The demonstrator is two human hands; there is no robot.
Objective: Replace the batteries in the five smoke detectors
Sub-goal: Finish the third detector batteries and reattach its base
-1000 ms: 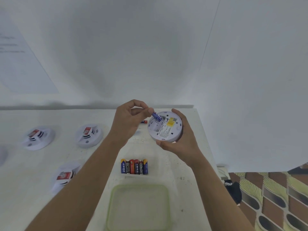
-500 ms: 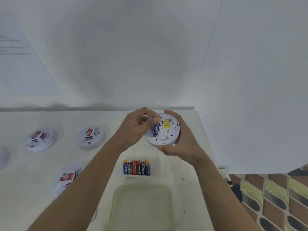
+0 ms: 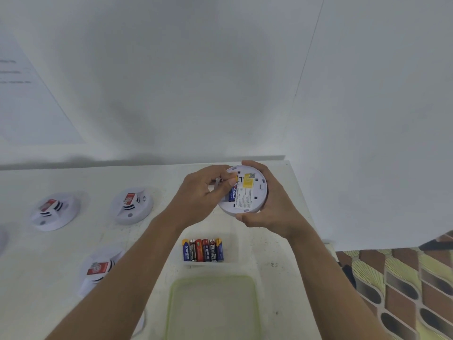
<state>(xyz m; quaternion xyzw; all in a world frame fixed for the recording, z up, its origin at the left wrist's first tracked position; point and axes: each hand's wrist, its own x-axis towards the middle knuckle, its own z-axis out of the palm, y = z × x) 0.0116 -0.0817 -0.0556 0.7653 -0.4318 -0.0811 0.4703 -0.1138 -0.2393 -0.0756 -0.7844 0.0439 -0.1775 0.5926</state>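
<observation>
The smoke detector [image 3: 250, 197] is held up above the far right part of the counter [image 3: 269, 266], its back turned toward the person, with a yellow label and printed text showing. The right hand [image 3: 269, 212] is clamped on it from the right, fingers curled over the top edge and thumb under the bottom edge. A blue battery [image 3: 232, 193] lies upright in the left side of the detector's back. The left hand [image 3: 203, 192] comes in from the left, fingers bent, its thumb and fingertips pinching the battery's upper end, so the two hands meet at the detector.

Just below, on the counter, a row of batteries [image 3: 203, 250] lies side by side, blue, black and red. Nearer still sits a shallow container [image 3: 213, 307] with a pale green rim. Off to the left rest three others: a middle detector [image 3: 133, 204], a far-left detector [image 3: 55, 211] and a near detector [image 3: 100, 268], partly hidden by the left forearm. Patterned floor [image 3: 404, 290] shows at the right.
</observation>
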